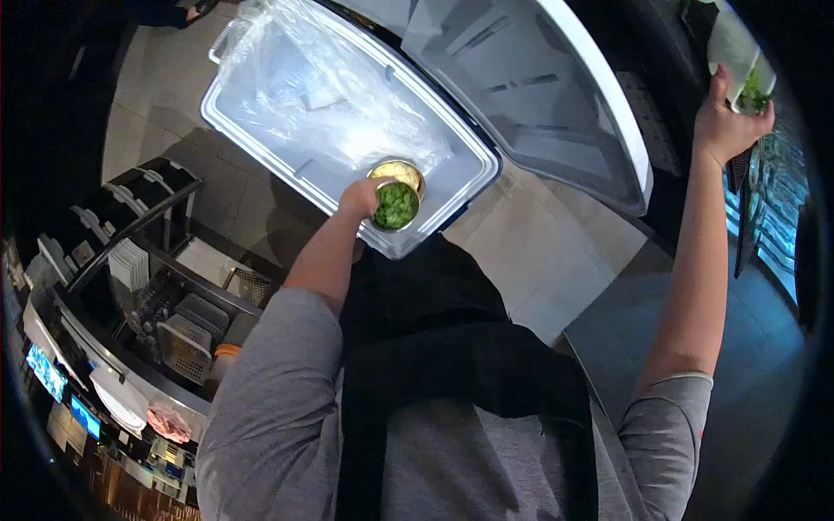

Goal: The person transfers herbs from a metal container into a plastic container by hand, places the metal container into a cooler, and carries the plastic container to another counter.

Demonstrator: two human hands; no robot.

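Observation:
My left hand [360, 201] grips the rim of a round metal bowl of chopped green leaves [396, 207], held over the near corner of a large open cooler [261, 149]. Partly behind that bowl, a second round bowl with pale yellow contents [398, 171] shows inside the cooler. My right hand [732, 132] is raised at the far right, its fingers closed around a translucent white container [734, 50]. Green leaves [752, 94] show at that container's lower end. Crumpled clear plastic sheeting [347, 108] covers much of the cooler's inside.
The cooler's grey lid [539, 104] stands swung back to the right. At the left is a metal rack [135, 247] with plates and perforated bins [184, 347]. Tiled floor [556, 252] lies between. Someone else's foot [201, 9] shows at the top left.

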